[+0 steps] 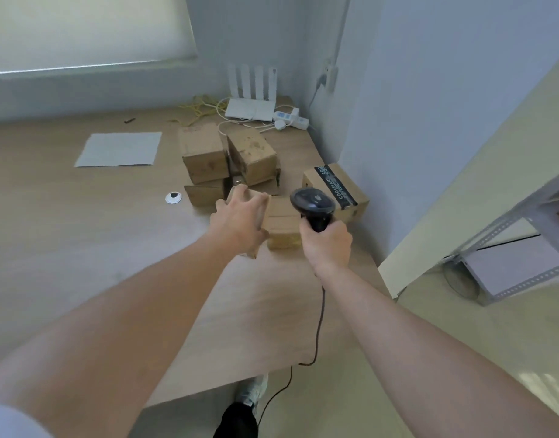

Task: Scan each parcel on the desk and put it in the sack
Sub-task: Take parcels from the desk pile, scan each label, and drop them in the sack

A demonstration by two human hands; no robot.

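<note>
Centre of frame: the left hand (240, 221) lies over the top of a small cardboard parcel (279, 227), fingers curled down around its far upper edge, thumb side toward the lower left; the grip is a loose clasp rather than a flat press. The parcel sits on the desk (82, 248).

Just right of it, the right hand (327, 245) is wrapped fully round the handle of a black barcode scanner (312, 203), whose head rises above the fist. The scanner cable (319, 324) trails down toward the lower centre.

Behind, upper centre, more stacked parcels (227, 162); a taped box (338, 191) stands at centre right. A paper sheet (120, 149) lies upper left.
</note>
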